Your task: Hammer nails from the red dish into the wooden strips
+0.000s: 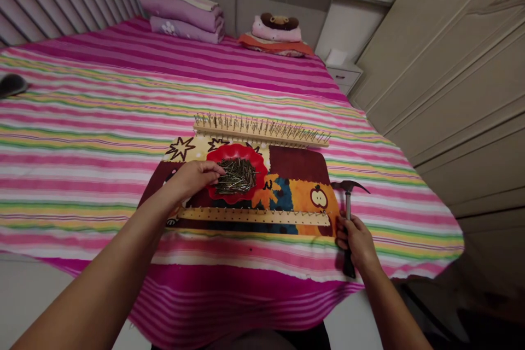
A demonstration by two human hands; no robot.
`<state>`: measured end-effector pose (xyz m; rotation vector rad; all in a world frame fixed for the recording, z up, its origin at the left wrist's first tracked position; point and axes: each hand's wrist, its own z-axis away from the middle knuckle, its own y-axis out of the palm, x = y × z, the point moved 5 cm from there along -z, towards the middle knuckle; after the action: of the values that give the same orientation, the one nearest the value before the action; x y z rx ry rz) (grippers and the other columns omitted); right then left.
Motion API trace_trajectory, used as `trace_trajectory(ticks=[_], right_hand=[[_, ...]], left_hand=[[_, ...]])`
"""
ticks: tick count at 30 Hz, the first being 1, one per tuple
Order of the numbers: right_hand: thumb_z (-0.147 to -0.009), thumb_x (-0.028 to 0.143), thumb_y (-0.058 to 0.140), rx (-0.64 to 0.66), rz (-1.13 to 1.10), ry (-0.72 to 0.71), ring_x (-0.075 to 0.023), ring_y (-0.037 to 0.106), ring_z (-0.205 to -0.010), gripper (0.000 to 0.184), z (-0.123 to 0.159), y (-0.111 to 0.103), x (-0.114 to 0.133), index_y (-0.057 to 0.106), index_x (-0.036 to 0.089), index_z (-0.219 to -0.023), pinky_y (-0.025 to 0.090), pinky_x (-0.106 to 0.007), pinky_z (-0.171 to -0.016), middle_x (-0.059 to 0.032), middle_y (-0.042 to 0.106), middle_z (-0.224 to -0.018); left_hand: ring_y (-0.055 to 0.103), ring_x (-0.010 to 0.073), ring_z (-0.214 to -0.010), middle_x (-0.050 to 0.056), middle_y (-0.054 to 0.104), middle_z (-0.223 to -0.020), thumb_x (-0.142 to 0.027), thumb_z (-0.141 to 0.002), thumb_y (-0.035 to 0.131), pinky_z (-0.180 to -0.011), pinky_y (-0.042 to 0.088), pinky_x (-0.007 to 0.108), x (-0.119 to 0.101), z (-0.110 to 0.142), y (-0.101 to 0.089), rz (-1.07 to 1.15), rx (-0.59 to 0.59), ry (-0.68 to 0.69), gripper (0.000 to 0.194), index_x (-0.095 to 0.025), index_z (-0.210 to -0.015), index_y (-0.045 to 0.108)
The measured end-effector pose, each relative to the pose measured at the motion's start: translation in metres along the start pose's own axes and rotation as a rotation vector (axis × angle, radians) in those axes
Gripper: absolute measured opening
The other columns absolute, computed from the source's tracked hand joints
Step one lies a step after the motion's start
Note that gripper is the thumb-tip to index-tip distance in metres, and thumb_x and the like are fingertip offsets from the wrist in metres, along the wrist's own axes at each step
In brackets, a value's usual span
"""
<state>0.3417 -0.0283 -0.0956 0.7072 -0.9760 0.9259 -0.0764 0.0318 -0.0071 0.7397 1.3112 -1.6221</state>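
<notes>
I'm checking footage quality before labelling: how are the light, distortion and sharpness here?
Head view, light: dim and soft, no strong glare, lower right corner nearly black; head view, distortion: wide-angle stretch, the pale panels at right leaning steeply; head view, sharpness: the hammer reads clearly, but nails in the red bowl blend together.

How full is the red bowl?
Partly full: nails lie heaped in the red bowl, and its inner side shows bare above them.
</notes>
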Motion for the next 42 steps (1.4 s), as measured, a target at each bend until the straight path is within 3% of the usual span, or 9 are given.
trace_trajectory(ticks=[3,9,13,16,18,22,29,35,42], right_hand=[[-0.053,0.032,0.078,0.0,0.005,-0.006,-0.0007,0.029,-0.035,0.037,0.0,0.0,0.0,0.052,0.02,-0.077,0.019,-0.012,-0.029,0.0112,0.043,-0.051],[-0.053,0.033,0.079,0.01,0.01,-0.012,-0.0009,0.03,-0.035,0.039,0.0,-0.001,-0.001,0.053,0.02,-0.079,0.02,-0.012,-0.03,0.0106,0.044,-0.052],[-0.053,0.034,0.08,0.004,0.009,-0.011,-0.0009,0.03,-0.036,0.04,0.0,-0.001,-0.001,0.053,0.02,-0.079,0.02,-0.012,-0.03,0.0108,0.044,-0.052],[-0.052,0.035,0.08,0.006,0.007,-0.011,-0.0009,0.03,-0.036,0.043,0.0,-0.001,-0.001,0.053,0.02,-0.081,0.019,-0.012,-0.03,0.0108,0.044,-0.053],[-0.052,0.035,0.08,0.008,0.007,-0.012,-0.001,0.031,-0.036,0.043,0.001,-0.001,-0.001,0.053,0.02,-0.081,0.02,-0.012,-0.03,0.0107,0.044,-0.053],[-0.053,0.033,0.08,0.009,0.023,-0.025,-0.0012,0.032,-0.036,0.04,0.002,-0.002,-0.001,0.053,0.02,-0.08,0.02,-0.012,-0.03,0.0104,0.044,-0.053],[-0.05,0.028,0.079,-0.05,0.001,-0.074,-0.0014,0.033,-0.036,0.037,0.006,-0.002,-0.001,0.054,0.018,-0.075,0.022,-0.012,-0.03,0.0089,0.047,-0.052],[-0.057,0.029,0.074,-0.192,-0.017,-0.181,-0.0042,0.039,-0.037,0.03,0.036,-0.005,0.005,0.056,0.021,-0.079,0.029,-0.014,-0.031,0.0094,0.047,-0.05],[-0.063,0.033,0.074,-0.09,0.025,-0.238,-0.0029,0.037,-0.039,0.028,0.085,0.008,0.016,0.057,0.021,-0.083,0.028,-0.014,-0.033,0.0086,0.048,-0.056]], left_hand=[[0.063,0.0151,-0.069,0.003,0.071,-0.069,-0.027,-0.055,0.072,-0.07,0.05,0.028,0.004,0.009,-0.001,0.17,0.004,-0.057,0.019,-0.021,-0.073,0.072],[0.065,0.0157,-0.074,0.006,0.073,-0.079,-0.03,-0.047,0.082,-0.072,0.052,0.028,0.011,0.023,-0.011,0.348,-0.02,-0.023,0.036,-0.019,-0.08,0.074],[0.064,0.0159,-0.065,0.006,0.072,-0.072,-0.035,-0.046,0.083,-0.063,0.055,0.029,0.012,0.03,-0.02,0.416,-0.152,-0.034,0.034,-0.018,-0.072,0.073],[0.065,0.0156,-0.067,0.005,0.073,-0.079,-0.035,-0.045,0.083,-0.057,0.054,0.025,0.016,0.039,-0.032,0.495,-0.286,0.006,0.035,-0.017,-0.073,0.072],[0.066,0.0166,-0.073,0.004,0.073,-0.084,-0.033,-0.047,0.083,-0.057,0.054,0.023,0.022,0.049,-0.04,0.569,-0.35,0.042,0.035,-0.017,-0.076,0.071],[0.068,0.0166,-0.072,0.001,0.07,-0.071,-0.031,-0.049,0.082,-0.057,0.055,0.024,0.042,0.075,-0.052,0.718,-0.466,0.067,0.034,-0.018,-0.077,0.068],[0.067,0.0156,-0.069,0.002,0.071,-0.073,-0.034,-0.048,0.085,-0.073,0.057,0.032,0.082,0.104,-0.032,0.767,-0.53,-0.022,0.04,-0.015,-0.079,0.069],[0.067,0.0181,-0.078,0.005,0.073,-0.081,-0.041,-0.048,0.084,-0.085,0.052,0.035,0.091,0.104,-0.02,0.666,-0.527,-0.005,0.041,-0.015,-0.078,0.072],[0.066,0.0193,-0.081,0.006,0.073,-0.084,-0.046,-0.047,0.082,-0.083,0.051,0.036,0.098,0.103,-0.019,0.597,-0.575,-0.009,0.044,-0.016,-0.077,0.072]])
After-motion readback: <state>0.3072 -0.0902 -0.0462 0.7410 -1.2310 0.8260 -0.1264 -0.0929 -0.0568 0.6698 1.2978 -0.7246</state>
